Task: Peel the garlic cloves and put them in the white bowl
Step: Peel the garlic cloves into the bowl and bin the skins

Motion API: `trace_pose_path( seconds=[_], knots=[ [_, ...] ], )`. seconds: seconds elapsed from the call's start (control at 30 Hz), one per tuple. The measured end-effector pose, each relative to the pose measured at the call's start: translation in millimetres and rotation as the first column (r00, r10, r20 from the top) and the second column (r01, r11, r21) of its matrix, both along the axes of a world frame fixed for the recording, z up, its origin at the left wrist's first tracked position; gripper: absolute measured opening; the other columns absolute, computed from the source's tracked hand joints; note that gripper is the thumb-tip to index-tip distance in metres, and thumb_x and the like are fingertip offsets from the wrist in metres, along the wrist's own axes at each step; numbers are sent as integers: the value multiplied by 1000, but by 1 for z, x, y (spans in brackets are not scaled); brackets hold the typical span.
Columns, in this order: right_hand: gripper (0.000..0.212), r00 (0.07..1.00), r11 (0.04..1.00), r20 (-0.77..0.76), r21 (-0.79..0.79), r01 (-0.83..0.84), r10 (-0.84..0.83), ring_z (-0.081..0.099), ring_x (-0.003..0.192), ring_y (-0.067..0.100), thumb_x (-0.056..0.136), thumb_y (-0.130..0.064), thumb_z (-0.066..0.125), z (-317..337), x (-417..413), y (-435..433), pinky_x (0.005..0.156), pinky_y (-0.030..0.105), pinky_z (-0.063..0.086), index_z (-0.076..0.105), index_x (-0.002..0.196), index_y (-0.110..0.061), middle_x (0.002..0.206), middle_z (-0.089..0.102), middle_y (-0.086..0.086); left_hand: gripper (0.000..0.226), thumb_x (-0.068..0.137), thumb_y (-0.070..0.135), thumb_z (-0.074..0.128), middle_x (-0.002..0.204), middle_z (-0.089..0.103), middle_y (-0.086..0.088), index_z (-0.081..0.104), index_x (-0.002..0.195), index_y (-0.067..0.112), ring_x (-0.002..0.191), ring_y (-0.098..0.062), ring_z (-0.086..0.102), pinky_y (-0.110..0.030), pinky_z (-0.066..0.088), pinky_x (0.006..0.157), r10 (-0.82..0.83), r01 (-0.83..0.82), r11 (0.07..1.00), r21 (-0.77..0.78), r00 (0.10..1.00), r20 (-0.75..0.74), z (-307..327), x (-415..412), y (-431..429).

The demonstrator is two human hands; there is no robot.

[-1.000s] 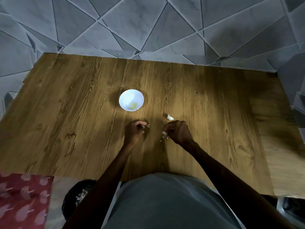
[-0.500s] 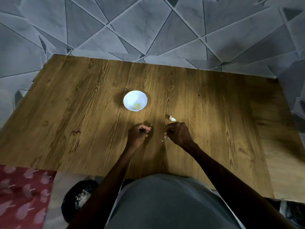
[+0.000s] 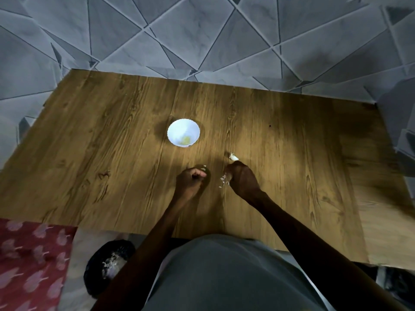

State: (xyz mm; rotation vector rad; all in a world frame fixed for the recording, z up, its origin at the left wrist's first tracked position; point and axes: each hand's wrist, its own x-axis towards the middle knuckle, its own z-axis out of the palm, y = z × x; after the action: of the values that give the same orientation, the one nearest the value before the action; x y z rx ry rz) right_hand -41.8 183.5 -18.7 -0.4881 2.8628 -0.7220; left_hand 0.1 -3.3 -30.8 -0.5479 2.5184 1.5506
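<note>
**Operator:** Where does the next clove lie?

**Spotter:** On the wooden tabletop (image 3: 112, 153), the unpeeled clove (image 3: 233, 157) sits just beyond your right grip (image 3: 241, 179), all but touching the knuckles. Its long axis runs across you, tipped a little from far-left to near-right. Your right grip is plainly the nearer one. The left grip (image 3: 190, 179) sits off to the clove's left and nearer you.

**Operator:** And what am I holding?

**Spotter:** Both grips are clenched, fingers curled under. Pale skin flakes (image 3: 224, 179) show at the inner edge of your right grip, and a pale scrap (image 3: 204, 169) at the tips of the left. I cannot tell whether either is grasped or merely lying on the wood.

**Operator:** The bowl?

**Spotter:** The white bowl (image 3: 177, 126) stands upright beyond your left grip, apart from both hands. A yellowish piece (image 3: 186, 139) lies inside, probably a peeled clove. From the loose clove, the bowl lies farther off and to the left. In my judgement, a short forward reach with the right takes that clove across its narrow width.

**Operator:** Any writing?

**Spotter:** None readable, whether on the bowl, the red patterned cloth (image 3: 29, 265) or the dark bin (image 3: 96, 272) by your left elbow.
</note>
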Motion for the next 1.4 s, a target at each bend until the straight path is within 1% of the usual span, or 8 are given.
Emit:
trace_pose_path(
  seconds=[0.17,0.3,0.47,0.63,0.87,1.2,1.3,1.4],
  knots=[
    [27,987,987,-82,101,-127,136,52,117,30,95,-24,58,-7,18,-15,87,41,52,64,119,-11,127,59,9,15,91,5,60,88,73,0,72,90,14,72,-11,67,-26,53,72,32,-32,999,12,999,-2,1,6,1],
    [23,954,966,-154,81,-247,257,57,106,28,91,-25,58,-13,29,-18,81,38,52,71,104,-12,110,65,8,18,88,3,60,78,69,5,70,84,18,64,-4,62,-14,47,64,51,-51,998,35,999,-4,0,12,1],
    [16,922,947,-223,140,-290,316,66,93,28,77,-10,78,-17,32,1,72,35,57,72,92,-6,98,70,11,18,90,4,60,79,70,7,70,85,18,66,-5,65,-22,52,66,84,-83,992,97,996,-5,-1,18,-2],
    [30,974,989,-175,46,-140,146,66,98,33,80,5,71,-12,23,16,79,40,58,68,108,-2,108,68,17,17,90,5,59,76,71,3,71,86,16,65,-5,64,-16,51,62,102,-102,988,115,995,4,0,18,0],
    [48,996,976,-58,210,-50,63,44,128,31,91,-7,60,-6,21,12,95,42,52,52,138,-8,143,47,12,19,91,6,58,80,73,1,70,84,20,68,-6,66,-17,51,64,99,-98,984,150,995,2,1,18,6],
    [46,945,946,-133,175,-273,297,55,118,34,84,3,51,-20,39,24,83,48,58,64,126,-10,129,60,15,16,93,3,56,89,72,-5,71,96,7,74,-10,66,-17,52,65,96,-99,970,224,995,25,4,15,11],
    [47,901,910,-143,126,-395,410,56,123,29,87,-7,44,-23,35,39,95,42,54,61,130,-16,133,58,12,17,93,3,55,88,72,-5,70,92,12,72,-9,66,-19,52,65,79,-86,969,232,996,37,3,14,10],
    [52,834,851,-168,102,-515,525,57,123,30,80,4,58,-21,24,47,97,41,53,62,128,-15,132,60,12,19,92,3,56,85,72,-4,70,89,14,72,-10,66,-22,53,67,80,-89,967,241,996,48,2,12,9]
  ],
)
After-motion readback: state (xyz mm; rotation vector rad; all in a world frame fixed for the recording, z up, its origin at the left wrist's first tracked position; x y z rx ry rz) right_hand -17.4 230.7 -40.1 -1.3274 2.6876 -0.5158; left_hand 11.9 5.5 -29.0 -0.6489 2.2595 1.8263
